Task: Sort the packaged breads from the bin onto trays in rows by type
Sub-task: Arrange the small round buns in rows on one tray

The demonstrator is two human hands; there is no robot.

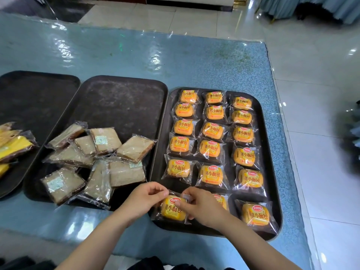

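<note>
Right tray [271, 191] as landmark. Both hands at its near-left corner on one orange bun packet [172, 209].

Left hand [143, 199]: fingers curled, pinching packet's top-left wrapper edge. Right hand [202, 208]: fingers curled over packet's right side, gripping it. Packet lies low on tray floor, closing left column; contact underneath not clear.

Risks (judgement):
- Wrapper slick; pinch on film alone may slip, packet lands skewed.
- Right hand covers neighbouring packet in middle column; may nudge it out of line.
- Packet close to tray rim; could ride up on it.
- Brown bread packets [101, 162] left of tray lie heaped, unsorted.
</note>
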